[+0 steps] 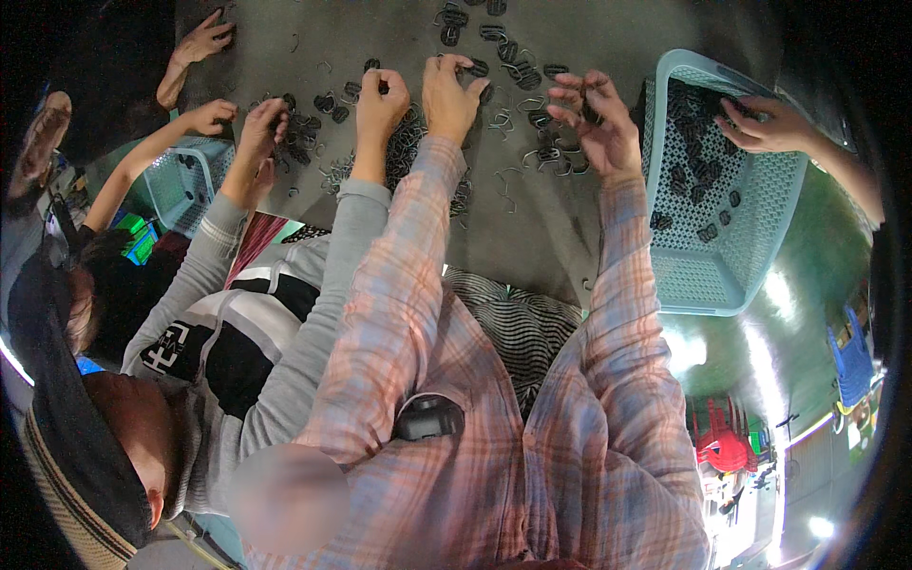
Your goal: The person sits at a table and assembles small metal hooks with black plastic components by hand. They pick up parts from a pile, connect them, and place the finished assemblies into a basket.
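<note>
My left hand [450,103], its fingers bent, is over the grey table. A small black ribbed plastic piece [479,68] shows at its fingertips and seems pinched there. To its right, my right hand [608,133] hovers with fingers curled and apart. A dark patch shows between these fingers, too blurred to name. Between and beyond my hands lie more black ribbed pieces [509,51] and thin bent metal wires [506,112]. Part of a heap of small metal parts [404,133] shows beside my left wrist.
A light blue perforated basket [722,275] holding black pieces stands right of my right arm; another person's hand [765,123] reaches into it. Close on my left, a co-worker's grey-sleeved hands [382,100] work over the table [380,28]. Another basket [166,190] stands farther left.
</note>
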Demonstrator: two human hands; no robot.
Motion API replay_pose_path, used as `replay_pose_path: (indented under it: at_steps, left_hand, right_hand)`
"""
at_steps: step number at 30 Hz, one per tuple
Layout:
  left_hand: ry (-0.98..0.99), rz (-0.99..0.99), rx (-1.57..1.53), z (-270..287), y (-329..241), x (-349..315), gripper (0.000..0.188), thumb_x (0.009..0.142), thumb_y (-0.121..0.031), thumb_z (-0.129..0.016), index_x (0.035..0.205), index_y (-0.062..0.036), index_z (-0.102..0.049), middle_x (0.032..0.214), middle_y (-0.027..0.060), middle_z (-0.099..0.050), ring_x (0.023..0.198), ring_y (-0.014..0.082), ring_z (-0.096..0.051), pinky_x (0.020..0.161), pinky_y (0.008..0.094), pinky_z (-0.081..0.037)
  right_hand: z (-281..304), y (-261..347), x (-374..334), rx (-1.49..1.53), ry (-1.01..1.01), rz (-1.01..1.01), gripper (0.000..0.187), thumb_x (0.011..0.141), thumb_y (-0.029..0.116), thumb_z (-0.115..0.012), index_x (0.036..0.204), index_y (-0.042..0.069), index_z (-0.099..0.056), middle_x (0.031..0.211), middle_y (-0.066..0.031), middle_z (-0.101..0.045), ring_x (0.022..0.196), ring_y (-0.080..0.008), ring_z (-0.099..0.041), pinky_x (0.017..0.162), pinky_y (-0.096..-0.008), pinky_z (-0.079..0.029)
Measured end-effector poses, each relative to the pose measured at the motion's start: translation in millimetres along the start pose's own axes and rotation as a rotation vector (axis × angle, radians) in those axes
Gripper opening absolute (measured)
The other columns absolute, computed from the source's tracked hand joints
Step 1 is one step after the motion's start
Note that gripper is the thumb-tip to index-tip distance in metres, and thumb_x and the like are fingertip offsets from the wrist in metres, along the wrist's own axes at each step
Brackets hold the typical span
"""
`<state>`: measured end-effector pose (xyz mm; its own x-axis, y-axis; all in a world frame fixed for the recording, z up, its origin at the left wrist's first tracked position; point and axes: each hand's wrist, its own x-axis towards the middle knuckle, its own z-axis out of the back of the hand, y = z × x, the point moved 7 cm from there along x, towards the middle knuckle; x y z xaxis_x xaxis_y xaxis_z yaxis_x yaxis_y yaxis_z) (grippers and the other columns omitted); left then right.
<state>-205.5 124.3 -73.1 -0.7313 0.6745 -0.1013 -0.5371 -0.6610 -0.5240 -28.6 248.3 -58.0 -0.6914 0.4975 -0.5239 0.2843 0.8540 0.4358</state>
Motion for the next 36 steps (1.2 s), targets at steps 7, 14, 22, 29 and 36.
replay_pose_path:
  at_steps: [7,14,22,29,36]
  left_hand:
    - [0.038,-0.006,-0.151,-9,-22,-26,0.042,0.064,-0.011,-0.079,0.099,-0.0048,-0.055,0.097,0.0152,-0.053,0.09,0.0355,-0.055,0.078,0.0415,-0.045]
    - [0.043,0.039,-0.065,-16,-15,-25,0.044,0.064,-0.018,-0.081,0.098,-0.0031,-0.056,0.097,0.0166,-0.055,0.091,0.0362,-0.054,0.08,0.041,-0.044]
    - [0.146,-0.017,0.026,-20,-12,-8,0.038,0.069,-0.019,-0.078,0.098,-0.0042,-0.059,0.098,0.0158,-0.058,0.086,0.0337,-0.059,0.077,0.0395,-0.047]
    - [0.235,0.501,-1.13,-19,15,-16,0.037,0.081,-0.016,-0.071,0.113,-0.0047,-0.056,0.098,0.0074,-0.063,0.087,0.0154,-0.064,0.067,0.0254,-0.053]
    - [0.154,0.2,-0.015,-15,7,-37,0.034,0.068,-0.03,-0.079,0.086,-0.0039,-0.065,0.08,0.0028,-0.063,0.066,0.0139,-0.059,0.062,0.0301,-0.047]
  right_hand:
    - [42,2,49,-1.709,-0.342,0.281,0.048,0.069,0.038,-0.077,0.107,0.014,-0.059,0.088,-0.0115,-0.068,0.086,-0.0302,-0.066,0.07,-0.0418,-0.051]
    - [47,-13,47,-1.807,-0.257,-0.048,0.034,0.074,0.031,-0.075,0.099,0.015,-0.059,0.087,-0.0097,-0.068,0.085,-0.0296,-0.066,0.068,-0.0424,-0.051]
    - [28,-25,11,-0.331,-0.042,-0.08,0.024,0.077,0.026,-0.075,0.081,0.007,-0.061,0.071,-0.0012,-0.059,0.067,-0.0112,-0.061,0.058,-0.0218,-0.047]
    - [27,-23,40,-1.621,-0.36,0.231,0.038,0.072,0.037,-0.075,0.097,0.01,-0.064,0.082,-0.0165,-0.067,0.082,-0.0327,-0.066,0.071,-0.0464,-0.049]
    - [16,-43,47,-1.784,-0.275,0.085,0.045,0.071,0.034,-0.077,0.103,0.01,-0.058,0.089,-0.0164,-0.067,0.086,-0.0326,-0.066,0.073,-0.0455,-0.049]
